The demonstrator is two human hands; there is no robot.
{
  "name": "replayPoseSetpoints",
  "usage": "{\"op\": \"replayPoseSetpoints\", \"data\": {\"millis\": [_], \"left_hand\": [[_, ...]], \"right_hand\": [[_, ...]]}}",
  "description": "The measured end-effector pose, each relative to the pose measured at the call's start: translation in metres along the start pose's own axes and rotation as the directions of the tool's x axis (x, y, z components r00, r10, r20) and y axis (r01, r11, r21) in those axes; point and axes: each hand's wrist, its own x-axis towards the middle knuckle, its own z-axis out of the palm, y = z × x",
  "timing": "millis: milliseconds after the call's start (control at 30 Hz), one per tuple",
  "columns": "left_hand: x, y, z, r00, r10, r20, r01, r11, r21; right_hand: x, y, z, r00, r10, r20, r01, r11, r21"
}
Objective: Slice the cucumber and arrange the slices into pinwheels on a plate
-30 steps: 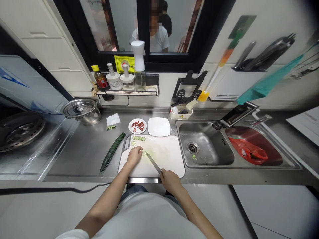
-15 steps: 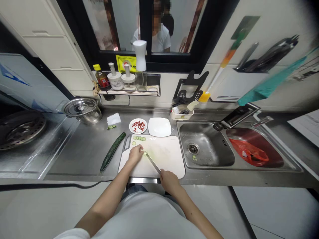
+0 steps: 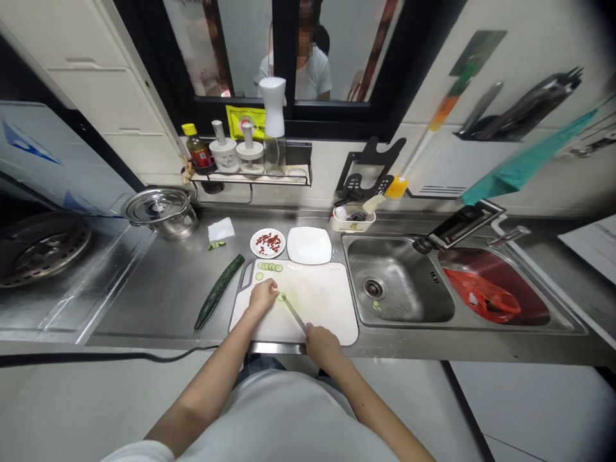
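My right hand (image 3: 324, 348) is closed round the handle of a knife (image 3: 294, 313). Its blade points up and left across the white cutting board (image 3: 317, 289), and the tip is at a small cucumber slice (image 3: 282, 297). Just left of that slice, my left hand (image 3: 263, 298) has its fingers curled together on the board; anything between them is hidden. A row of overlapping cucumber slices (image 3: 270, 267) lies along the board's upper left, with a single round slice (image 3: 260, 276) below it. Left of the board rests a whole dark green cucumber (image 3: 219, 292).
Behind the board stand a plate of red pieces (image 3: 260, 253) and a white square plate (image 3: 309, 245). To the right is a steel sink (image 3: 404, 282) holding a red plastic bag (image 3: 481, 296). A lidded pot (image 3: 163, 215) and white paper (image 3: 221, 229) are at left.
My right hand and the knife have shifted slightly left, and the blade shows narrower. My left hand stays in about the same place.
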Motion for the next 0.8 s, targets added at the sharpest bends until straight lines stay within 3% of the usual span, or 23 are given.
{"op": "replayPoseSetpoints", "data": {"millis": [367, 800], "left_hand": [[0.000, 0.001, -0.002, 1.000, 0.006, 0.000, -0.006, 1.000, -0.012], [0.001, 0.000, -0.002, 1.000, -0.005, 0.004, 0.005, 1.000, -0.021]], "right_hand": [[0.006, -0.002, -0.012, 0.999, -0.010, 0.053, 0.010, 1.000, -0.002], [0.001, -0.003, -0.007, 0.999, -0.006, 0.039, 0.007, 1.000, -0.005]]}}
